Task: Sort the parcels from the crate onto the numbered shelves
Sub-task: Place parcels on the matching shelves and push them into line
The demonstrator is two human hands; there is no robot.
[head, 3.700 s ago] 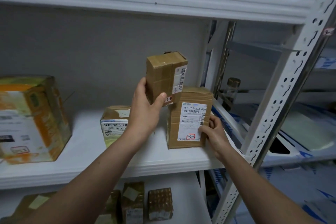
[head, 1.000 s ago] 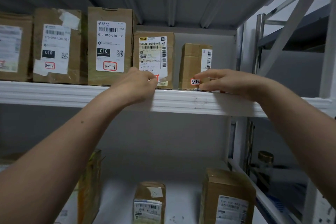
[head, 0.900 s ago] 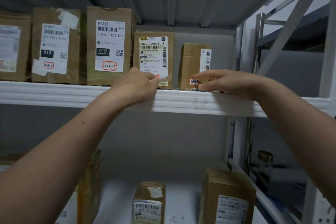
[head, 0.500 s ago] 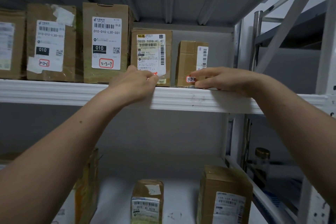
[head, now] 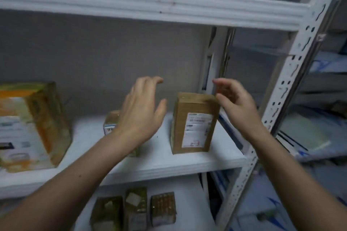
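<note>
On the middle shelf (head: 159, 163) of a white metal rack, a tall brown parcel (head: 194, 124) stands upright near the right end, its white label facing the camera with a small red-edged sticker at the label's lower edge. Both bare hands hover in front of this shelf with fingers spread and holding nothing. The left hand (head: 140, 110) is raised just left of the tall brown parcel, palm turned away from the camera, and it covers most of a smaller parcel (head: 110, 124) that sits farther left on the same shelf. The right hand (head: 234, 103) is at the tall parcel's upper right corner; whether its fingertips touch the cardboard I cannot tell, as the frame is blurred. At the far left of the shelf stands a large box with orange and green print (head: 32, 127), well apart from the others. Above, the front lip of the upper shelf (head: 150, 3) shows the bottoms of parcels with handwritten red-edged stickers. Below, 3 small parcels (head: 135, 210) stand side by side on the lower shelf. A perforated white upright (head: 293, 80) frames the rack on the right.
</note>
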